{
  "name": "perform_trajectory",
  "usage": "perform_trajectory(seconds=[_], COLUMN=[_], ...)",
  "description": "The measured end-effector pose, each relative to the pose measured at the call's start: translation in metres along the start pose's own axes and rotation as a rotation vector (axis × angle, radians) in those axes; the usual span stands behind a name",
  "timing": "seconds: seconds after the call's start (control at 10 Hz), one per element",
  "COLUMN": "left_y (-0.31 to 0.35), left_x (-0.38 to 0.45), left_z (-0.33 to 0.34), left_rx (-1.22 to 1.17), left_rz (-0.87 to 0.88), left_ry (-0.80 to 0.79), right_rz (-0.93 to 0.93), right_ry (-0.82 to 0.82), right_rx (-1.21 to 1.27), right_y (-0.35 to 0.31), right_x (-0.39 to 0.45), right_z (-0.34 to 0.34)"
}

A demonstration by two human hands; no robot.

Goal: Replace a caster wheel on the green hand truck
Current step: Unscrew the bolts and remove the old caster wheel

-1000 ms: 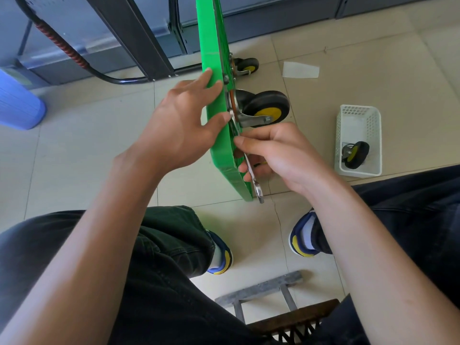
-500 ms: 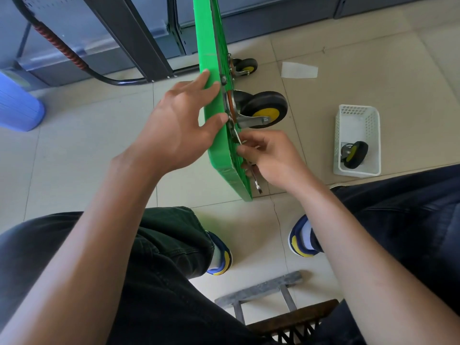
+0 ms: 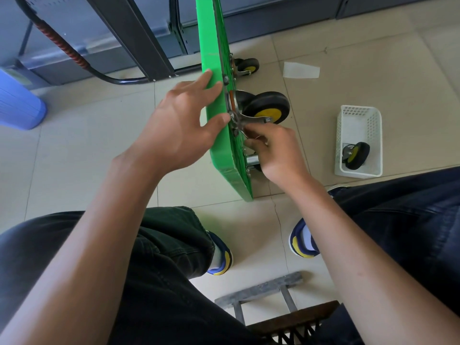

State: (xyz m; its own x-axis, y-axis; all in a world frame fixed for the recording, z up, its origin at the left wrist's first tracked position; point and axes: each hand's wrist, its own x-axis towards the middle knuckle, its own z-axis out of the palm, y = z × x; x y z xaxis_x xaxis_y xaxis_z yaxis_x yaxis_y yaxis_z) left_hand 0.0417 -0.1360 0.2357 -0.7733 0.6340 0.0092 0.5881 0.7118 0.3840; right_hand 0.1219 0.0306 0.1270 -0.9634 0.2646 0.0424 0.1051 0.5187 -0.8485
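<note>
The green hand truck (image 3: 220, 150) stands on its long edge on the tiled floor, underside facing right. A black caster wheel with a yellow hub (image 3: 270, 108) is fixed to that underside by a metal plate. My left hand (image 3: 179, 130) presses on the deck's left face, fingers straight, thumb tip at the edge beside the plate. My right hand (image 3: 271, 150) is curled round a small metal wrench (image 3: 239, 127) at the plate's lower bolt; most of the wrench is hidden. Another black and yellow caster (image 3: 354, 155) lies in a white basket (image 3: 358, 113).
A further caster (image 3: 247, 66) sits higher on the truck. The truck's black handle with a red grip (image 3: 64, 48) curves along grey cabinets. A blue bin (image 3: 17, 103) stands left, a paper scrap (image 3: 301, 70) lies right, a wooden stool (image 3: 286, 317) is under me.
My right hand slid up the truck's underside to the caster plate, and the wrench that hung below my fist is now mostly hidden. My left hand stayed in place.
</note>
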Motion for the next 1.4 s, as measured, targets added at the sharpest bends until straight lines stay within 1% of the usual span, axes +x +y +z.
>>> perform_trajectory(seconds=[0.1, 0.2, 0.3, 0.5, 0.7, 1.1, 1.4], left_y=[0.000, 0.000, 0.000, 0.001, 0.002, 0.002, 0.003], left_x=[0.000, 0.000, 0.000, -0.001, -0.001, 0.000, 0.000], left_z=[0.000, 0.000, -0.001, 0.000, -0.001, -0.001, -0.001], left_rx=[-0.003, 0.000, -0.004, -0.004, -0.010, -0.014, -0.011], left_rz=[0.002, 0.009, 0.001, 0.003, 0.002, -0.003, -0.009], left_ry=[0.008, 0.005, 0.000, 0.008, 0.004, 0.004, 0.003], right_rz=[0.069, 0.231, 0.345, 0.447, 0.506, 0.522, 0.499], right_ry=[-0.043, -0.099, -0.175, -0.312, -0.329, -0.323, -0.324], right_rx=[0.073, 0.221, 0.399, 0.686, 0.844, 0.853, 0.789], right_y=[0.003, 0.013, 0.013, -0.014, -0.032, -0.046, -0.053], right_x=[-0.007, -0.015, -0.020, -0.024, -0.024, -0.016, -0.007], right_z=[-0.008, -0.012, -0.015, -0.022, -0.032, -0.041, -0.042])
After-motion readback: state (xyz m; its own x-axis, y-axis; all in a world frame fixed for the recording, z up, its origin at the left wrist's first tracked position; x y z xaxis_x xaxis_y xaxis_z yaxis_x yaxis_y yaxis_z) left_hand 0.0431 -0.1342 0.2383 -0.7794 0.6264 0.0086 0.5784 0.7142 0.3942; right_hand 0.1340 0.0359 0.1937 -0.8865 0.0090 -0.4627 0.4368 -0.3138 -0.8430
